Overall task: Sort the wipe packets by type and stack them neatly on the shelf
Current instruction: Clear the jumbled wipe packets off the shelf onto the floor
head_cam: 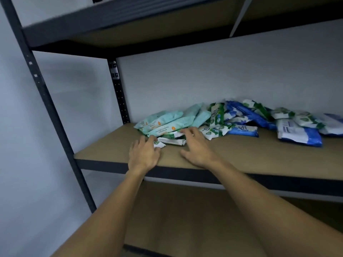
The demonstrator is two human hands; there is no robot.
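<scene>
Now a person stands at a brown board shelf (pixel 111 145) held in a dark metal frame (pixel 118 93), with both bare arms reaching in. All the packets lie in one loose heap along the back of this shelf, close to the white wall (pixel 222 71). On the left side of the heap are the pale mint-green wipe packets (pixel 167 121), lying on top of each other and leaning a bit. Next to them, in the middle, are the white-and-green wipe packets (pixel 216 115), some standing on edge and some lying flat. Further right are the blue-and-white wipe packets (pixel 243 129), mixed in with more green ones. The left hand (pixel 143 154) is low on the shelf, and its fingers touch the end of a small white-and-green packet (pixel 173 140) that lies flat at the front of the mint-green pile. I cannot tell if those fingers pinch it or only rest on it. The right hand (pixel 196 147) is just beside it, fingers spread wide and thumb out, with its fingertips on the packets at the bottom of that same pile. Another brown shelf (pixel 185 219) sits below.
</scene>
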